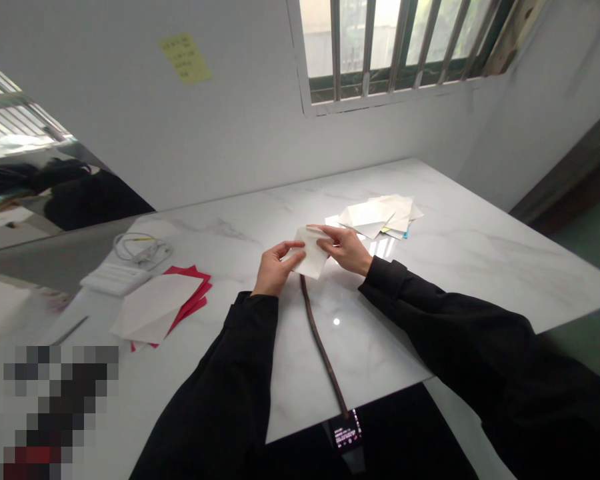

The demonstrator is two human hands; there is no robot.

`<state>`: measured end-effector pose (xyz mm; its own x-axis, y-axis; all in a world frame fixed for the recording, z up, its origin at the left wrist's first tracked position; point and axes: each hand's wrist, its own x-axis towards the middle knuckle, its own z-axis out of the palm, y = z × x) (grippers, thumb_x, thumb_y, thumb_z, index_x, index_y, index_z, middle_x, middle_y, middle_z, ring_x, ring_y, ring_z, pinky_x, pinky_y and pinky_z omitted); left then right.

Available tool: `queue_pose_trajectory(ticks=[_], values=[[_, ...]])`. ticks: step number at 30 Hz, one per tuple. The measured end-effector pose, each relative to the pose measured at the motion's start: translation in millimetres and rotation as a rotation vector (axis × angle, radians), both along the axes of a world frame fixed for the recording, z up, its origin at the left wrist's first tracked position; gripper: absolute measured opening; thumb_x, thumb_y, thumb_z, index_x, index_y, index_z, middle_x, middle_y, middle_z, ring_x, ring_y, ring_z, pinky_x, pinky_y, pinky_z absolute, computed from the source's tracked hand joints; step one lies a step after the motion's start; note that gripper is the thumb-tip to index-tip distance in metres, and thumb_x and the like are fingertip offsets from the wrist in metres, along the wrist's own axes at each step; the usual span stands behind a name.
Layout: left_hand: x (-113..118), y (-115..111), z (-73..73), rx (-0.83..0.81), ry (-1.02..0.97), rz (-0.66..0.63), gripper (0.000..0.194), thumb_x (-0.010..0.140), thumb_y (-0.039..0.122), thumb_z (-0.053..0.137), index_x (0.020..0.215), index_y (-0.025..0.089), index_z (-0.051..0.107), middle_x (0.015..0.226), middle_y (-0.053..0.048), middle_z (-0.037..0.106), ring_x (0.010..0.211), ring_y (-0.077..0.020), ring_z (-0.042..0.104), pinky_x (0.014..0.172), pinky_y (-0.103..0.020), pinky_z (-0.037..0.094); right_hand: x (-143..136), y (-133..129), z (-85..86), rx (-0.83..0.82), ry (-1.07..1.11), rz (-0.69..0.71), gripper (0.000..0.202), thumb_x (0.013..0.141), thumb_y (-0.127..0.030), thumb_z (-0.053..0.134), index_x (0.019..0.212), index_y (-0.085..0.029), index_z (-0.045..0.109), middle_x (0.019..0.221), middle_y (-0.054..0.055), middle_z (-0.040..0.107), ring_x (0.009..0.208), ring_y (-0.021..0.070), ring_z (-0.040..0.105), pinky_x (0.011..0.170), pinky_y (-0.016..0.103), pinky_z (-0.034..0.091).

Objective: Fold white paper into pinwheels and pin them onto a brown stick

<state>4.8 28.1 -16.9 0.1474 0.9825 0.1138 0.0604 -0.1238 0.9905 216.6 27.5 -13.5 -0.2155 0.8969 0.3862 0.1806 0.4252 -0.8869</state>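
Both left hand [275, 269] and right hand [349, 249] pinch creased off-white paper [314, 259] centrally over the white marbled desk [385, 353]; a bump could roll the thin brown stick [323, 350] off its near edge.

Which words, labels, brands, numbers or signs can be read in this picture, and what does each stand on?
None can be read.
Yellow sticky note on the wall: lines of writing, too blurred to read.
Small lit screen by the table edge: lines of text, too small to read.
Held white paper: no text visible.
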Motion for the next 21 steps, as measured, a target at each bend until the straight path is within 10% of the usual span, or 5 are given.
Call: queue_pose_trajectory(ticks=[13, 21], values=[[2.8, -4.2, 8.3, 0.058, 0.061, -0.044, 0.062, 0.07, 0.046, 0.088, 0.124, 0.02, 0.076, 0.13, -0.013, 0.073, 0.126, -0.0346, 0.064, 0.11, -0.048, 0.047, 3.6, -2.4, 1.5, 0.027, -0.135, -0.123, 0.046, 0.094, -0.023, 0.054, 0.136, -0.028, 0.072, 0.075, -0.001, 0.072, 0.063, 0.0149, 0.056, 0.069, 0.03, 0.05], [0.8, -3.6, 8.6, 0.076, 0.079, 0.024, 0.061, 0.071, 0.041, 0.086, 0.127, 0.02, 0.072, 0.126, -0.013, 0.074, 0.129, -0.0343, 0.062, 0.108, -0.046, 0.048, -0.3, -5.2, 14.0, -0.122, 0.219, 0.043, 0.042, 0.095, -0.05, 0.064, 0.131, -0.029, 0.073, 0.128, 0.005, 0.073, 0.111, 0.024, 0.069, 0.08, 0.031, 0.058]])
